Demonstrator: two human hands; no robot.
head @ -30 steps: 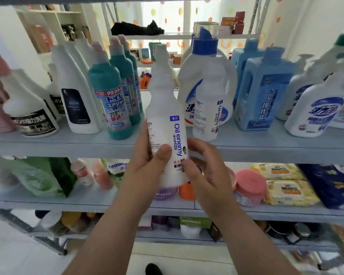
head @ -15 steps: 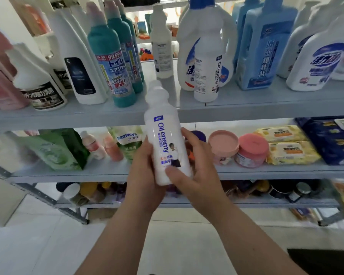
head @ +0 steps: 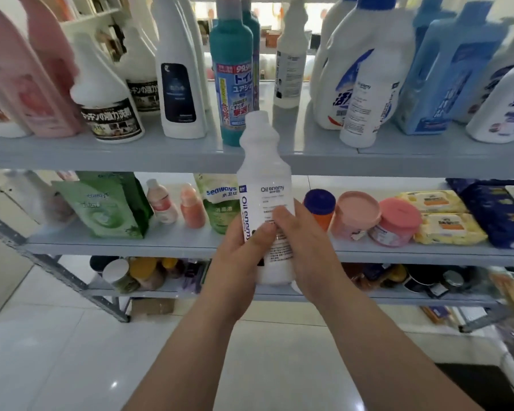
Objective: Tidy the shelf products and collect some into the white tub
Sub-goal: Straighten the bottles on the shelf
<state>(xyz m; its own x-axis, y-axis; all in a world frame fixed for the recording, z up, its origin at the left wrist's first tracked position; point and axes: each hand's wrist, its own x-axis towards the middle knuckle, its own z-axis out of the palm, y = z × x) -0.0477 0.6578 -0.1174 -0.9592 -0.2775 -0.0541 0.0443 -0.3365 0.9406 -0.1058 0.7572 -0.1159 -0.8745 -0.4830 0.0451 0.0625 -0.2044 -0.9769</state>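
As the left hand [head: 235, 262] and right hand [head: 309, 250] clasp it, the tall white plastic "Oil enemy" bottle [head: 264, 185] stands upright between them.
Opaque walls hide its contents; round pink lidded tubs [head: 355, 213] sit just beyond the right hand.

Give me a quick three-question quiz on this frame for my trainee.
1. True or false: the held Oil enemy bottle lies on its side.
2. Which hands grip it? A left only; B right only; C both.
3. Fill in: the jar just right of the blue-capped bottle has a ___ lid.
Key: 1 false, it is upright. 2 C, the left hand and the right hand. 3 pink.
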